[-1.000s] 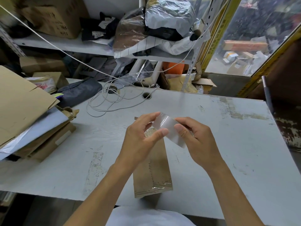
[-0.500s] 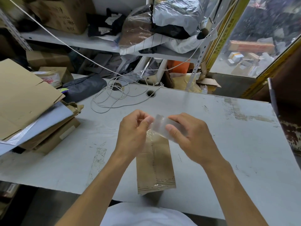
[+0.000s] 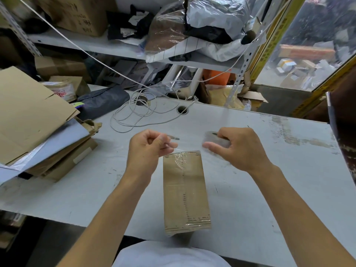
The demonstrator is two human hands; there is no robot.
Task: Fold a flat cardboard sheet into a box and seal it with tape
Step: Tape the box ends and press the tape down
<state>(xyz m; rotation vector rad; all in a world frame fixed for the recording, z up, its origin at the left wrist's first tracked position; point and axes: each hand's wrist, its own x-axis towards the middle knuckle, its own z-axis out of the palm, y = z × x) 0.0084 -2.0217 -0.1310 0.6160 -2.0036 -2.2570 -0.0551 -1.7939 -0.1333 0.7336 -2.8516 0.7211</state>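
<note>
A narrow brown cardboard box stands on the white table in front of me, with clear tape across its near and far ends. My left hand pinches the free end of a clear tape strip just above the box's far left corner. My right hand grips a clear tape roll to the right of the box's far end. The stretched strip between my hands is almost invisible.
A stack of flat cardboard sheets lies at the left edge of the table. A coiled white cable and a round cable hole are behind my hands. Cluttered shelves stand beyond the table.
My hands were close together on the tape roll above the box. They have moved apart, left hand leftward and right hand rightward with the roll, drawing tape out.
</note>
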